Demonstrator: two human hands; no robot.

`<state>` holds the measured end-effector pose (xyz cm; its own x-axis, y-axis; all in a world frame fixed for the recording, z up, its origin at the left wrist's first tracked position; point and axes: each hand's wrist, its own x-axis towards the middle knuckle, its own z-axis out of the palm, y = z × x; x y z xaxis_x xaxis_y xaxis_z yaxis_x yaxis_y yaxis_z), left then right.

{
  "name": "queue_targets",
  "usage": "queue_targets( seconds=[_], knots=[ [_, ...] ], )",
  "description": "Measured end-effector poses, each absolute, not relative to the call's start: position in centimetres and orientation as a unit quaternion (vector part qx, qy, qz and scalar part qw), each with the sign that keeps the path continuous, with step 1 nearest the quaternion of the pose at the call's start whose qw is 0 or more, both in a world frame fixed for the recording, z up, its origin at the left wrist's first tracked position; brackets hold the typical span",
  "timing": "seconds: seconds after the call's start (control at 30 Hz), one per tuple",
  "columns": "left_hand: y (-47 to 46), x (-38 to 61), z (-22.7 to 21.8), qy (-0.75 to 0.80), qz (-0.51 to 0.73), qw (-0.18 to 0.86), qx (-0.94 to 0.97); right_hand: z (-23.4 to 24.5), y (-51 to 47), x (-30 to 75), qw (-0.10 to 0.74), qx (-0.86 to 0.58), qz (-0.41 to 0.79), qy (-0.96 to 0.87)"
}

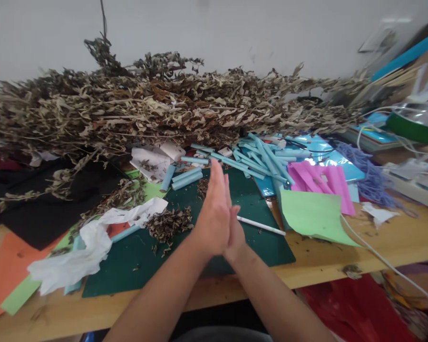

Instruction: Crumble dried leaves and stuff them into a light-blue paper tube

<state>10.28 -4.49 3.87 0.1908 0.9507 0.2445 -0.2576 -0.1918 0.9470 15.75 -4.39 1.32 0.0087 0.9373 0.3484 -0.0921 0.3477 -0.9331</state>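
Observation:
Palm against palm, my left hand (212,219) and my right hand (237,233) meet above a dark green cutting mat (128,266). Fingers of both are stretched out flat and point away from me. Whether anything lies between the palms is hidden. A small heap of crumbled dried leaves (169,225) sits on the mat just left of my left hand. Some crumbs (202,188) lie behind the hands. To the right of my right hand rests a thin white stick (262,225). Light blue paper rolls (187,179) lie beyond my fingertips.
A long pile of dried leafy stalks (164,104) runs along the wall. Crumpled white tissue (89,247) lies left. At right are more blue rolls (266,159), pink paper strips (312,178), a green sheet (312,213), blue-purple yarn (367,173) and a white cord (385,259).

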Motion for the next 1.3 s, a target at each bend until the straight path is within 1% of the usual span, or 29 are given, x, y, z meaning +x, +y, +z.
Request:
queue_targets(
  seconds=[0.07, 0.13, 0.2, 0.3, 0.37, 0.47, 0.53, 0.6, 0.7, 0.77, 0.8, 0.87, 0.93, 1.0, 1.07, 1.13, 1.3],
  knots=[
    [-4.2, 10.0, 4.1, 0.293, 0.540, 0.508, 0.604, 1.9, -5.1, 15.8, 0.629, -0.365, 0.411, -0.550],
    [-4.6, 10.0, 4.4, 0.243, 0.506, 0.504, 0.656, 2.8, -5.3, 16.3, 0.672, -0.364, 0.393, -0.512],
    [-5.3, 10.2, 4.9, 0.212, 0.481, 0.503, 0.686, 3.4, -5.1, 16.8, 0.688, -0.369, 0.394, -0.485],
    [-5.7, 10.7, 5.8, 0.224, 0.484, 0.484, 0.694, 2.8, -4.9, 16.7, 0.689, -0.353, 0.448, -0.447],
    [-5.1, 11.1, 6.3, 0.241, 0.495, 0.485, 0.679, 2.1, -5.1, 16.1, 0.700, -0.312, 0.505, -0.398],
    [-3.9, 11.5, 6.3, 0.268, 0.496, 0.484, 0.669, 1.9, -5.3, 15.5, 0.729, -0.241, 0.595, -0.238],
    [-3.2, 11.7, 5.7, 0.290, 0.511, 0.474, 0.656, 2.4, -5.2, 15.5, 0.724, -0.216, 0.646, -0.112],
    [-2.7, 11.6, 5.0, 0.299, 0.531, 0.469, 0.639, 3.0, -5.0, 15.5, 0.709, -0.202, 0.675, -0.017],
    [-2.3, 10.4, 4.6, 0.283, 0.535, 0.461, 0.649, 3.1, -4.8, 15.7, 0.704, -0.179, 0.687, 0.027],
    [-2.2, 9.1, 5.0, 0.277, 0.493, 0.431, 0.703, 2.9, -4.8, 15.8, 0.707, -0.166, 0.687, 0.020],
    [-2.3, 8.4, 5.4, 0.278, 0.446, 0.401, 0.750, 2.7, -4.9, 15.8, 0.708, -0.162, 0.687, 0.013],
    [-2.4, 7.4, 6.2, 0.280, 0.314, 0.306, 0.854, 2.3, -5.0, 15.9, 0.706, -0.161, 0.689, -0.004],
    [-2.7, 7.0, 6.9, 0.277, 0.199, 0.217, 0.914, 2.0, -5.1, 16.0, 0.701, -0.162, 0.694, -0.022],
    [-2.9, 7.1, 7.0, 0.270, 0.136, 0.181, 0.936, 1.8, -5.1, 16.1, 0.699, -0.163, 0.695, -0.031],
    [-3.1, 7.3, 6.7, 0.267, 0.117, 0.187, 0.938, 1.7, -5.0, 16.1, 0.697, -0.168, 0.696, -0.033],
    [-3.0, 7.4, 6.1, 0.273, 0.134, 0.215, 0.928, 1.6, -5.0, 16.1, 0.691, -0.186, 0.698, -0.035],
    [-2.1, 7.0, 4.2, 0.316, 0.249, 0.337, 0.851, 1.0, -5.1, 16.7, 0.682, -0.248, 0.683, -0.079]
  ],
)
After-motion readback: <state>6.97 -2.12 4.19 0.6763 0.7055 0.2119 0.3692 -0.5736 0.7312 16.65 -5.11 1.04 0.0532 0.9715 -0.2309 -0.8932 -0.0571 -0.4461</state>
